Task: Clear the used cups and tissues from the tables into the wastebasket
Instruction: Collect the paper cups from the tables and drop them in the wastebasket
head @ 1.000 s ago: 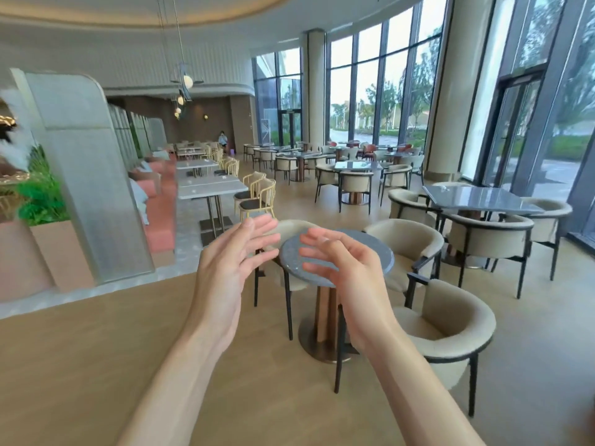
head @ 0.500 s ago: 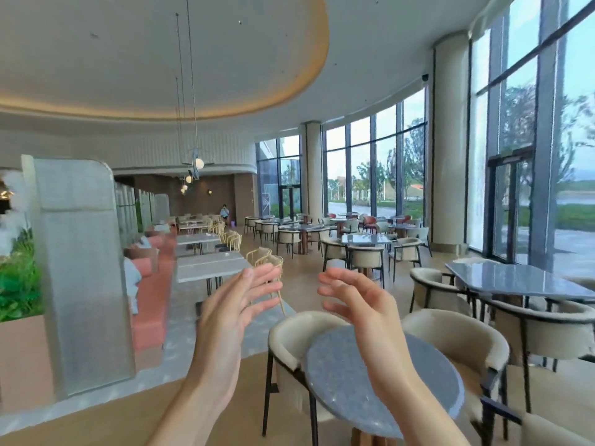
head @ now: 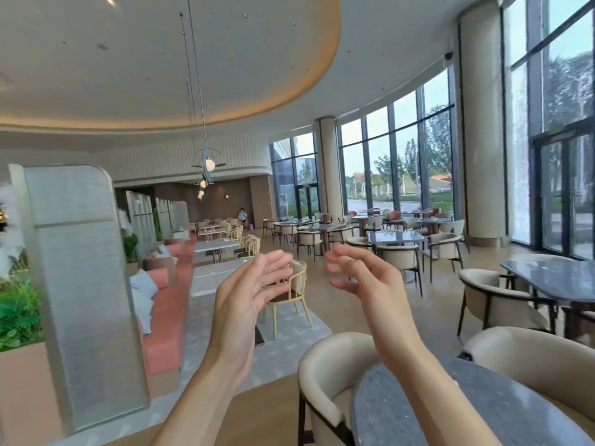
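Observation:
My left hand (head: 248, 297) and my right hand (head: 370, 284) are raised in front of me, palms facing each other a short way apart. Both have relaxed, slightly bent fingers and hold nothing. A round grey table (head: 450, 413) lies at the lower right under my right forearm, its visible top bare. No cup, tissue or wastebasket shows in this view.
Beige armchairs (head: 328, 368) ring the round table. A dark square table (head: 553, 278) stands at the right by the glass wall. A tall frosted partition (head: 83, 284) and pink bench seating (head: 167, 317) line the left. Several more tables and chairs fill the far hall, where a person sits.
The view has tilted upward, so the round table has dropped to the frame's lower right and more ceiling shows. Both hands stay raised, empty and facing each other.

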A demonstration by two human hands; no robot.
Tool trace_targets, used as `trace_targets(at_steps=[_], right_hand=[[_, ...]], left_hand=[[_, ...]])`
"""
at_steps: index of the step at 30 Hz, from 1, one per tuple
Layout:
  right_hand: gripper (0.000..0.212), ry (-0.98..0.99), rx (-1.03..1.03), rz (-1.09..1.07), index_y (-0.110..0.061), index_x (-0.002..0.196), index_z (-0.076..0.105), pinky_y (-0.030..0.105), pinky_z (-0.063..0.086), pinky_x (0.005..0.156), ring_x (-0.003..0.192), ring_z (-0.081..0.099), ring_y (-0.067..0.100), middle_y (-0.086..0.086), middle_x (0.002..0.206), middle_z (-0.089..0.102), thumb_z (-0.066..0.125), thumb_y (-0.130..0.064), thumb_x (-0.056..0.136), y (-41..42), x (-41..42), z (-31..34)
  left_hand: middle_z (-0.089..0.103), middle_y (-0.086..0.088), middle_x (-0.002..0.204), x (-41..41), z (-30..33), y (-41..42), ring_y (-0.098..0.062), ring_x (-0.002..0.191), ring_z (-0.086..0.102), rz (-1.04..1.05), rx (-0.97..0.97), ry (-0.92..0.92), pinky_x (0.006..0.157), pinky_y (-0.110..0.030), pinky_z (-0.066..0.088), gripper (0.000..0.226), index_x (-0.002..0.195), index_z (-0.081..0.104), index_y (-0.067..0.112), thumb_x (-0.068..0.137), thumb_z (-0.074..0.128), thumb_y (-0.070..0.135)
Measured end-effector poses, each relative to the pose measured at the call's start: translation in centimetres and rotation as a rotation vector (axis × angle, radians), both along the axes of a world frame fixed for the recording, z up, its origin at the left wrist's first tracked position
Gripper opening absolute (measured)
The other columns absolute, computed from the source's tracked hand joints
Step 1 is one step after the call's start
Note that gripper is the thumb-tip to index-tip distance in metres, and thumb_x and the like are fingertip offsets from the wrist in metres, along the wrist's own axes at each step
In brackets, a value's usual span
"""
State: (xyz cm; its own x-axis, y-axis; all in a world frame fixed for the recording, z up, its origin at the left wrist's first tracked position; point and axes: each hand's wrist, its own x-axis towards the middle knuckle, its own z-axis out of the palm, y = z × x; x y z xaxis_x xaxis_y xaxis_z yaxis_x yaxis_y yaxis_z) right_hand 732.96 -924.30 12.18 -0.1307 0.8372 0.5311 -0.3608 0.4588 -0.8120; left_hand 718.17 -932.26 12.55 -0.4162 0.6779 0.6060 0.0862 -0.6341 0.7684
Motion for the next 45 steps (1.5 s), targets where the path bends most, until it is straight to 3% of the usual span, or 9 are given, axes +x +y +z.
trace_targets(at_steps=[5,9,12,16,24,27,39,45], right_hand=[[0.017,-0.04,0.001,0.027,-0.019,0.106,0.076,0.044,0.056,0.099,0.1,0.072,0.024,-0.002,0.104,0.079,0.062,-0.014,0.097,10.4,-8.2,0.4],[0.025,-0.066,-0.002,0.033,-0.021,0.107,0.076,0.04,0.057,0.097,0.102,0.072,0.021,-0.006,0.109,0.078,0.066,-0.029,0.085,17.1,-14.8,-0.5],[0.015,-0.086,-0.005,0.019,-0.022,0.104,0.077,0.043,0.056,0.1,0.103,0.071,0.022,-0.006,0.108,0.078,0.067,-0.019,0.093,22.4,-20.2,-1.5],[0.02,-0.112,-0.014,-0.029,-0.023,0.102,0.077,0.044,0.056,0.1,0.1,0.072,0.019,-0.005,0.102,0.079,0.061,-0.012,0.098,29.4,-28.3,-2.3],[0.019,-0.094,-0.063,-0.131,-0.021,0.106,0.076,0.053,0.053,0.102,0.093,0.074,0.015,-0.003,0.1,0.079,0.068,-0.026,0.09,43.6,-42.7,-0.8],[0.016,-0.07,-0.082,-0.16,-0.018,0.107,0.075,0.05,0.054,0.102,0.094,0.075,0.014,-0.004,0.102,0.079,0.063,-0.014,0.097,49.0,-46.3,-1.7],[0.022,0.07,-0.2,-0.197,-0.01,0.106,0.075,0.042,0.057,0.096,0.102,0.073,0.027,0.007,0.1,0.079,0.054,-0.006,0.099,78.4,-57.8,-8.4],[0.021,0.079,-0.254,-0.253,-0.011,0.104,0.075,0.043,0.057,0.095,0.102,0.072,0.031,0.009,0.1,0.079,0.056,-0.006,0.099,91.9,-60.8,-9.1]], left_hand=[[0.077,-0.006,0.115,-7.6,0.7,9.7,-0.022,0.109,0.072,0.035,-0.007,-0.014,0.095,-0.042,0.054,0.047,0.116,0.071,0.007,0.089,0.051,0.04],[0.077,-0.007,0.115,-14.4,-0.3,16.9,-0.022,0.109,0.073,0.05,-0.009,-0.021,0.095,-0.042,0.054,0.043,0.116,0.071,0.006,0.092,0.05,0.036],[0.077,-0.007,0.115,-20.2,-1.5,22.3,-0.021,0.109,0.072,0.035,-0.011,-0.036,0.095,-0.042,0.054,0.044,0.116,0.071,0.007,0.091,0.05,0.037],[0.077,-0.009,0.113,-29.0,-2.5,29.7,-0.024,0.108,0.073,0.008,0.005,-0.061,0.096,-0.044,0.054,0.044,0.113,0.071,0.004,0.089,0.051,0.035],[0.078,-0.009,0.11,-44.9,-0.9,45.2,-0.025,0.107,0.073,-0.074,-0.027,-0.039,0.099,-0.049,0.053,0.038,0.111,0.073,0.003,0.096,0.05,0.028],[0.078,-0.01,0.11,-48.6,-1.9,51.1,-0.024,0.108,0.073,-0.12,-0.063,-0.029,0.097,-0.047,0.053,0.041,0.111,0.073,0.001,0.093,0.051,0.03],[0.077,-0.011,0.11,-62.2,-7.2,80.6,-0.028,0.107,0.073,-0.115,-0.202,-0.001,0.099,-0.05,0.054,0.035,0.112,0.072,0.0,0.104,0.045,0.021],[0.077,-0.012,0.11,-66.1,-6.5,95.2,-0.029,0.107,0.073,-0.204,-0.207,-0.024,0.094,-0.046,0.055,0.046,0.113,0.071,-0.001,0.089,0.052,0.034]])
